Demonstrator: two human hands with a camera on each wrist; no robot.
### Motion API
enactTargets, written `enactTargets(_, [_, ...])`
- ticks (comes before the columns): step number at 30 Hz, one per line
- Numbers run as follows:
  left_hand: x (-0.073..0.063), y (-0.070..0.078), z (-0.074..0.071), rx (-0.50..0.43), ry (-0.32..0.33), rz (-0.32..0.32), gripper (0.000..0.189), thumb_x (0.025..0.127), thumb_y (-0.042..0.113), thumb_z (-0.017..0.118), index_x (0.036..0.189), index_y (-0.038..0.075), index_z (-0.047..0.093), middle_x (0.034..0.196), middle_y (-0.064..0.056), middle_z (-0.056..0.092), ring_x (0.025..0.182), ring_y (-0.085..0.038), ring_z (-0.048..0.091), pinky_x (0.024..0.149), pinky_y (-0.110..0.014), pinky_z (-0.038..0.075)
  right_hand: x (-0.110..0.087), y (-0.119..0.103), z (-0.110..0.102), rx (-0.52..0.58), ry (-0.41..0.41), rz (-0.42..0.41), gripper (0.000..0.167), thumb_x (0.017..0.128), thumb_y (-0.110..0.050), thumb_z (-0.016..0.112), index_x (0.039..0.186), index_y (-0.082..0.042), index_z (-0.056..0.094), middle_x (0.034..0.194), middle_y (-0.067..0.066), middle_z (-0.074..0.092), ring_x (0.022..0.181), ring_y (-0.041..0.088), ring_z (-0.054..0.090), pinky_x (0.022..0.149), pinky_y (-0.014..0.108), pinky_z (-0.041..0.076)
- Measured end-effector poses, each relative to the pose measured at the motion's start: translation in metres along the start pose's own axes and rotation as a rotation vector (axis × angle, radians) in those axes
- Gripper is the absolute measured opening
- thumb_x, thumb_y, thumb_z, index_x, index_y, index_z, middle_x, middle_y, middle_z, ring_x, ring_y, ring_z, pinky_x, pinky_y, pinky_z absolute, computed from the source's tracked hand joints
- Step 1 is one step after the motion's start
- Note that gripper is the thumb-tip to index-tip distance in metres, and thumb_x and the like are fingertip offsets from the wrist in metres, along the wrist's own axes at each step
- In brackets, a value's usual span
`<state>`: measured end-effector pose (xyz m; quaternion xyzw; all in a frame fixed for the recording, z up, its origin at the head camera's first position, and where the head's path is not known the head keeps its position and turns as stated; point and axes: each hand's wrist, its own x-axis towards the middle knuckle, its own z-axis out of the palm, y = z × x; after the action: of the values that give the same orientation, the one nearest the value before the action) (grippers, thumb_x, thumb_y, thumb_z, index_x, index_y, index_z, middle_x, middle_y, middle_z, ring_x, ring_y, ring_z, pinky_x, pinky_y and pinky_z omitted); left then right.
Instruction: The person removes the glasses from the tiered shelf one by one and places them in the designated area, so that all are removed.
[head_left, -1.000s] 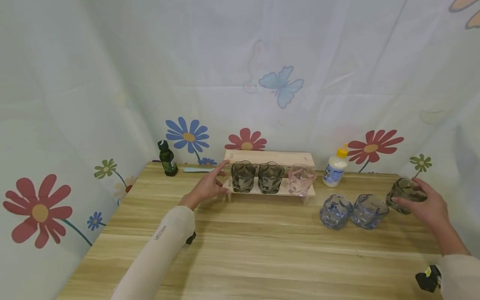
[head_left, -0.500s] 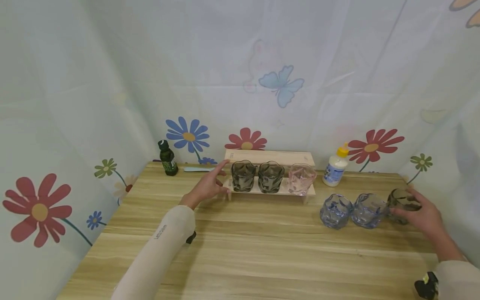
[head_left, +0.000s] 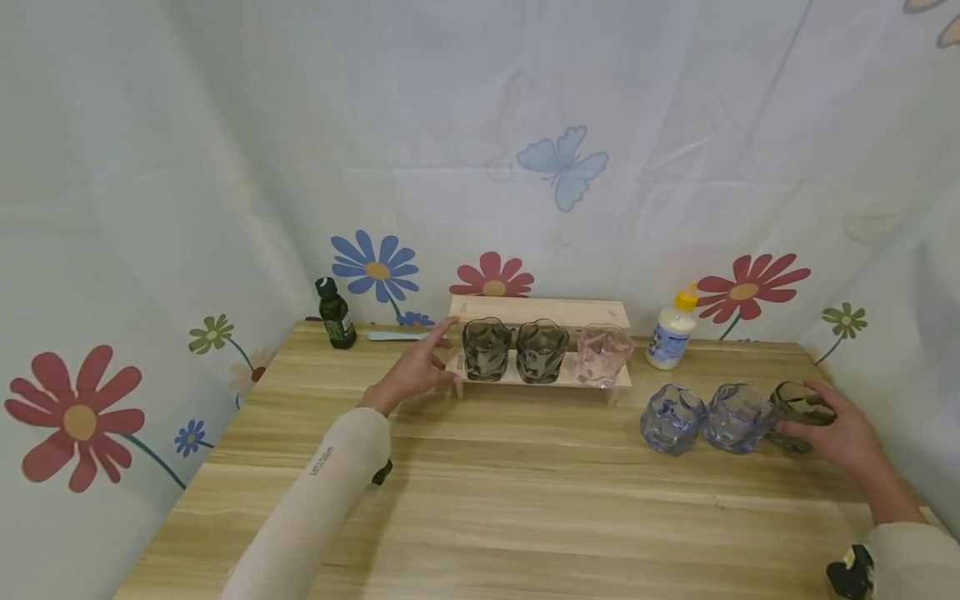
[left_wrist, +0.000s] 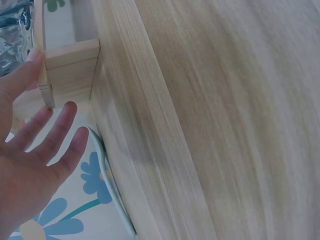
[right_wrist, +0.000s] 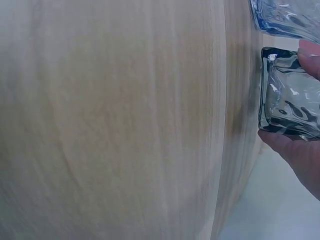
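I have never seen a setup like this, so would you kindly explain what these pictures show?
There is no machine here: the left grip and the right grip are simply a person's own bare hands. The wide view comes from a camera worn on the head; the two close views come from cameras worn on the wrists. The left grip touches the end of a small wooden shelf, which carries two smoky glasses and a pink glass. The right grip holds another smoky glass, beside two blue glasses on the table. A green bottle stands back left, and a yellow-capped white bottle right of the shelf.
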<state>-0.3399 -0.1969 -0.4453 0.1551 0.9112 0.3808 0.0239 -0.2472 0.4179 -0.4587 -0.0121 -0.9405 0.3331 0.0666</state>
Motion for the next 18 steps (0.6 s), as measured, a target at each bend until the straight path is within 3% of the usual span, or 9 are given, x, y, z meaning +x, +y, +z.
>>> enactTargets(9, [-0.0012, 0.0001, -0.0021, -0.003, -0.002, 0.019, 0.103, 0.082, 0.013, 0.083, 0.159, 0.036, 0.019, 0.142, -0.021, 0.054, 0.092, -0.029, 0.07, 0.078, -0.042, 0.057, -0.0024, -0.0016, 0.0001, 0.011, -0.05, 0.017, 0.093, 0.092, -0.025, 0.074, 0.153, 0.013, 0.014, 0.142, 0.047, 0.029, 0.125, 0.066, 0.03, 0.089, 0.07, 0.038])
enactTargets(18, [-0.0008, -0.0005, -0.0006, -0.005, 0.001, 0.011, 0.104, 0.082, 0.013, 0.083, 0.159, 0.037, 0.018, 0.143, -0.019, 0.054, 0.093, -0.03, 0.07, 0.078, -0.042, 0.057, -0.0008, 0.0, 0.0012, 0.018, -0.038, 0.014, 0.096, 0.089, -0.021, 0.076, 0.153, 0.012, 0.013, 0.142, 0.049, 0.03, 0.125, 0.067, 0.032, 0.092, 0.071, 0.036])
